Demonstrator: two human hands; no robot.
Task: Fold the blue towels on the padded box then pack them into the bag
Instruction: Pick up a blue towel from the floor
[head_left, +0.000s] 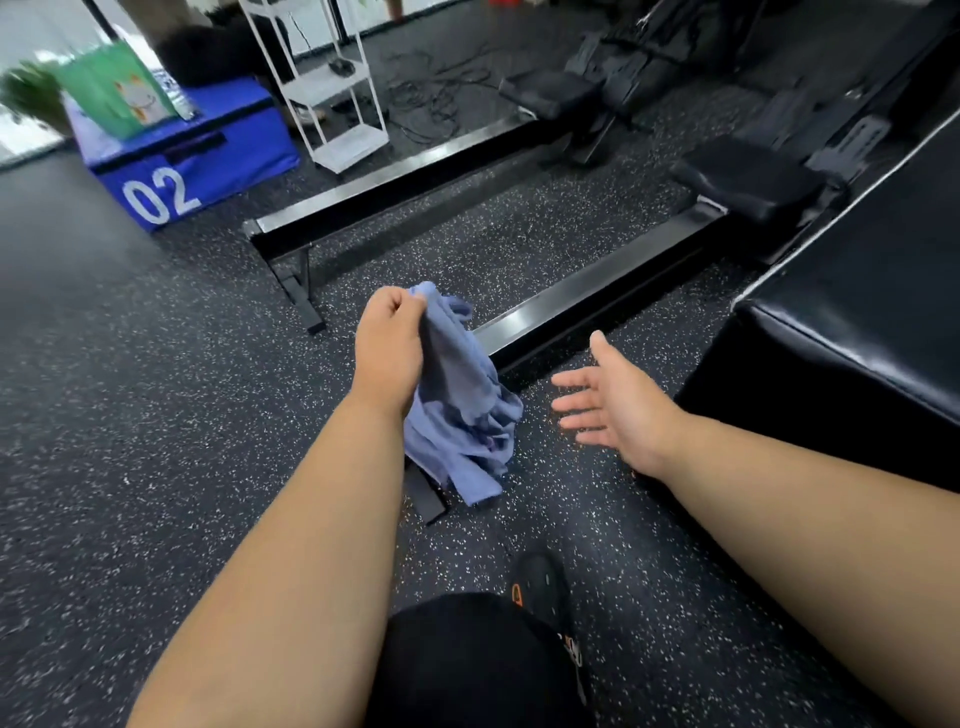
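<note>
Dangling unfolded, towels (457, 400) are bunching in the gripping left hand (387, 353); right hand (613, 405) is spreading empty. Folding and bagging are pending: box (197, 150) and bag (117, 88) are standing well apart.

Bag (117, 91) sits on padded box (208, 150) far left; benches (415, 171) centre, big block (857, 312) right.

Only legible txt I see: big white "02" on the front side of the blue padded box (208, 156), far left. Green bag (111, 88) on top of it has a cartoon print, no words I can read.
</note>
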